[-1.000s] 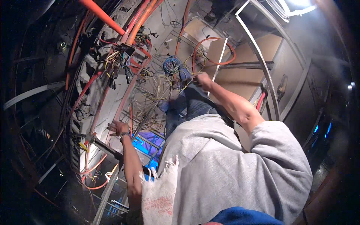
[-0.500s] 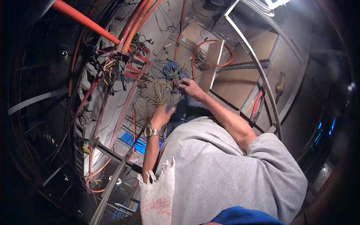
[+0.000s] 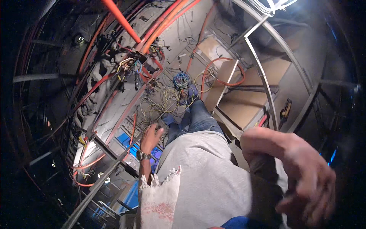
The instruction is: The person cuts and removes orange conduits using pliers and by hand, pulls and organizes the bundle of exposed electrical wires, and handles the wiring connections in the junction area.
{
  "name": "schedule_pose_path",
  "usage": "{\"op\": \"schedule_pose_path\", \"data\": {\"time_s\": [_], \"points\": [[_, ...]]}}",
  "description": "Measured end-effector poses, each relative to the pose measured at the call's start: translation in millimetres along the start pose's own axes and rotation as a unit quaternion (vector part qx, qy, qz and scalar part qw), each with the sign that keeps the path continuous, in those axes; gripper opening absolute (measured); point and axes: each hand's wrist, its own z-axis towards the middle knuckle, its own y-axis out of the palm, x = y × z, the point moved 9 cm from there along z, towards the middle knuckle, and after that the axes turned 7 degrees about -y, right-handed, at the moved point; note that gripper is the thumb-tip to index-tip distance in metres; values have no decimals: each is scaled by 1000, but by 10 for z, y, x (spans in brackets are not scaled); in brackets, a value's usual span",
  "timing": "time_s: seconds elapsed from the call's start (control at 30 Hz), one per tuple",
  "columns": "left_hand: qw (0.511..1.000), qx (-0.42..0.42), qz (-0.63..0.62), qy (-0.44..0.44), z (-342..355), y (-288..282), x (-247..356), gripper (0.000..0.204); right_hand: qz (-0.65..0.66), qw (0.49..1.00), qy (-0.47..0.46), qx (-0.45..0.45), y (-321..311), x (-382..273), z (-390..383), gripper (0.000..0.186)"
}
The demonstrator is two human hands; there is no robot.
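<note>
My left hand point(image 3: 151, 138), wearing a metal watch, hangs beside my legs with fingers apart, nearest to a tangle of yellow and grey wires point(image 3: 164, 100) and holding nothing I can see. My right hand point(image 3: 305, 173) is large and blurred at the lower right, close to the camera, its fingers bent and smeared by motion. A coil of blue cable point(image 3: 181, 79) lies by my feet among the wires. A white fringed cloth point(image 3: 158, 202) hangs over my grey shirt. To the right lies a yellow and black hand tool point(image 3: 286, 108).
Orange conduits point(image 3: 122, 21) and bundles of cut wires point(image 3: 129, 66) run along broken masonry at the left. Metal rails point(image 3: 257, 65) and brown boards point(image 3: 244, 107) stand at the right, with an orange hose loop point(image 3: 241, 74). A bright lamp point(image 3: 278, 5) shines at upper right.
My right hand has swung from the middle by the wires up toward the camera at lower right. My left hand has moved slightly down and left. The view has shifted.
</note>
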Motion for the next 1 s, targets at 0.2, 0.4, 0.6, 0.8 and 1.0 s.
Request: {"op": "schedule_pose_path", "data": {"time_s": [0.2, 0.4, 0.6, 0.8, 1.0], "points": [[998, 18, -5, 57, 2, 30, 445, 50, -37, 999, -6, 5, -63, 26, 3, 21], [995, 5, 5, 101, 30, 321, 430, 51, -47, 999, -26, -3, -7, -3, 59, 25], [998, -8, -4, 65, -32, 393, 233, 51, -69, 997, -20, -10, 28, 82, 33, 30], [997, -23, -8, 78, 137, 204, 335, 51, -256, 955, 74, 129, -401, 338, -277, 35], [990, -9, 28, 141, 77, 182, 50, 51, -594, 691, 406, -75, -859, 1620, -2037, 36]]}}
